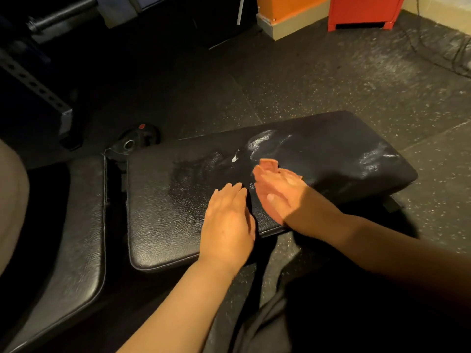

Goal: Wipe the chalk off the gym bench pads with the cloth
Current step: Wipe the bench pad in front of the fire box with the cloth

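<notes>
A black padded bench seat [331, 146] lies across the middle of the view, its surface wet and shiny on the right and chalk-grey on the left. A small white chalk blob [234, 157] sits near the pad's middle. My right hand [279, 191] holds a small orange-pink cloth [267, 165] against the pad, the cloth showing past my fingertips. My left hand [226, 220] rests flat on the pad's near edge, fingers straight, beside the right hand. A second, longer bench pad [76, 225] runs down the left side.
A small black weight plate [139, 140] lies on the rubber floor behind the gap between the pads. A perforated steel rack upright [35, 90] slants at far left. An orange box [288, 14] and a red cabinet [364, 11] stand at the back. A cable [433, 57] trails on the floor.
</notes>
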`<state>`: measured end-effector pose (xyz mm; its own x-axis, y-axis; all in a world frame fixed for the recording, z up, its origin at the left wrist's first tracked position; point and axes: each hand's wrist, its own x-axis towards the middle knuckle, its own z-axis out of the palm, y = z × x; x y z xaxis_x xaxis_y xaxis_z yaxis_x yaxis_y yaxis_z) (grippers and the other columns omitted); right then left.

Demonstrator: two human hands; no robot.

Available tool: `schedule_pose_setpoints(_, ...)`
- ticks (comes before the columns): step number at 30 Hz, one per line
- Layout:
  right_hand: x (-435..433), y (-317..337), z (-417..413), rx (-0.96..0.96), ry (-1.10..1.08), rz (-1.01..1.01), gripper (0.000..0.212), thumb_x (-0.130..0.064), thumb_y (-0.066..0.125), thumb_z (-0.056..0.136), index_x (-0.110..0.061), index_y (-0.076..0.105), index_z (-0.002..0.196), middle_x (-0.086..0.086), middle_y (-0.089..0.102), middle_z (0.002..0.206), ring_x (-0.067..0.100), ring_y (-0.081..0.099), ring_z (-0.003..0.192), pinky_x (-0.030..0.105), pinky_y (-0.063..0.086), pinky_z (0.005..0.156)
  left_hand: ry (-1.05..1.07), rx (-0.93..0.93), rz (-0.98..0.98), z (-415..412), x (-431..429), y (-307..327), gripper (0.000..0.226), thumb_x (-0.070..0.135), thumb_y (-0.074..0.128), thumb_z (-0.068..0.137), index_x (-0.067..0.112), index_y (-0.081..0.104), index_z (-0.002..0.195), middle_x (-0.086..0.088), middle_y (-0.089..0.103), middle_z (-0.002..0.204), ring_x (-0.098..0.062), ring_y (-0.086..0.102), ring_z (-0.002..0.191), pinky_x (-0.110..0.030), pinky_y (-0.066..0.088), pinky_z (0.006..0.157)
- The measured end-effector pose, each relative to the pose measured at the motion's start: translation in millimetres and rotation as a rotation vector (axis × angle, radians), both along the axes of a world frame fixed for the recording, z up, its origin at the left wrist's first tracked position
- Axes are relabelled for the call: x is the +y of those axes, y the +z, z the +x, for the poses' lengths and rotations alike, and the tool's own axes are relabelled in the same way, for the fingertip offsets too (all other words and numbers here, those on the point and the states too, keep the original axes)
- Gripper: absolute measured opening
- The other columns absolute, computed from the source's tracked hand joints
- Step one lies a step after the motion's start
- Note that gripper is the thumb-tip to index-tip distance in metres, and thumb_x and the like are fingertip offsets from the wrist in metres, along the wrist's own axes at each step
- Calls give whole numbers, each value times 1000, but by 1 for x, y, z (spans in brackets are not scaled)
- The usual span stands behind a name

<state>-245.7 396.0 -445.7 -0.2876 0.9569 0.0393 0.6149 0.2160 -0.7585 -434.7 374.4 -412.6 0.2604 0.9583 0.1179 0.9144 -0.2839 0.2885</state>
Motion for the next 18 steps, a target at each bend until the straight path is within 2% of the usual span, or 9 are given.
schedule_pose_setpoints(3, 6, -1, 16, -61, 134, 15, 58, -22, 52, 101, -33, 33, 155, -10, 31, 160, 5, 27, 146, 18, 16, 119, 101, -2, -4, 2, -4, 7, 48, 11, 60, 88, 0, 56, 135, -15, 51, 145, -34, 39, 141, -45, 16, 124)
schedule_pose_setpoints(4, 10, 0, 20, -50, 55, 2, 55, -20, 52, 101, -29, 37, 153, -5, 35, 158, 9, 31, 145, 19, 18, 118, 119, 6, -11, 1, -4, 8, 47, 13, 58, 90, 0, 56, 135, -15, 50, 146, -34, 38, 142, -44, 14, 125)
schedule_pose_setpoints(6, 16, 0, 16, -81, -161, -17, 48, -21, 44, 103, -16, 40, 151, 10, 41, 154, 27, 38, 142, 33, 26, 118, 142, 6, -3, -3, -7, 9, 44, 16, 50, 93, 1, 58, 134, -14, 52, 144, -33, 39, 142, -44, 15, 124)
schedule_pose_setpoints(8, 15, 6, -6, -152, -153, -20, 53, -27, 31, 103, -7, 37, 152, 15, 40, 152, 38, 38, 139, 44, 28, 117, 164, 22, 33, -4, -11, 10, 45, 23, 39, 95, 4, 60, 131, -10, 58, 138, -32, 45, 137, -46, 24, 122)
schedule_pose_setpoints(10, 10, 10, -29, -9, 23, -66, 54, -28, 30, 101, -13, 36, 153, 3, 38, 154, 25, 34, 142, 38, 24, 119, 197, 31, 71, -2, -12, 13, 49, 30, 31, 99, 9, 58, 134, -6, 62, 133, -31, 50, 132, -50, 32, 117)
schedule_pose_setpoints(13, 3, 23, -38, 349, 142, -260, 42, -23, 37, 107, -36, 43, 146, -27, 41, 147, -12, 34, 138, 12, 23, 115, 221, 38, 17, 7, -7, 15, 59, 46, 16, 101, 21, 40, 149, 1, 54, 141, -29, 44, 135, -50, 30, 115)
schedule_pose_setpoints(15, 3, 26, -34, 505, 37, -303, 43, -15, 38, 107, -41, 47, 140, -30, 49, 137, -13, 44, 130, 7, 32, 107, 191, 164, -35, 10, 0, 10, 72, 58, 8, 96, 23, 30, 155, -2, 39, 156, -33, 28, 147, -52, 15, 122)
schedule_pose_setpoints(17, 1, 25, -31, 508, -67, -228, 45, -17, 38, 107, -43, 44, 143, -22, 48, 144, -6, 44, 133, 16, 35, 111, 157, 270, -71, 14, 7, 5, 83, 62, 10, 89, 17, 32, 155, -8, 31, 160, -34, 16, 151, -51, 3, 124)
schedule_pose_setpoints(18, 1, 21, -31, 453, -78, -181, 45, -19, 38, 108, -43, 42, 146, -17, 44, 150, -4, 40, 137, 21, 32, 115, 147, 257, -65, 16, 9, 5, 81, 58, 15, 87, 14, 39, 150, -9, 36, 157, -34, 18, 151, -51, 2, 124)
